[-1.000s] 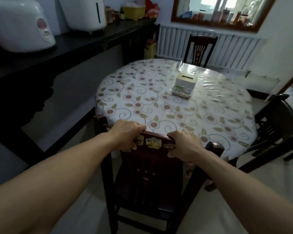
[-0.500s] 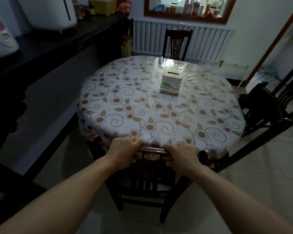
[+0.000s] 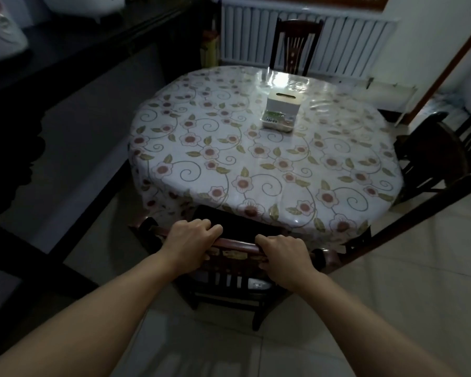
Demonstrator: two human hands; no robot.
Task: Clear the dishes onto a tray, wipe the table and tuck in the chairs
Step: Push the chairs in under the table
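Chair (image 3: 237, 268) now sits nearer the desk (image 3: 256, 159) than a second ago, seat sliding under the cloth; left hand (image 3: 191, 240) and right hand (image 3: 283, 254) grips clenched on its top rail, tuck-in nearly done.

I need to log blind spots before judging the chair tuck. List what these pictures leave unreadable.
- Head view: near chair seat front, hidden under the tablecloth.
- Head view: print on the tissue box, too small.
- Head view: right chair, cut by the edge.
- Head view: left hand and right hand fingertips, curled behind the rail.
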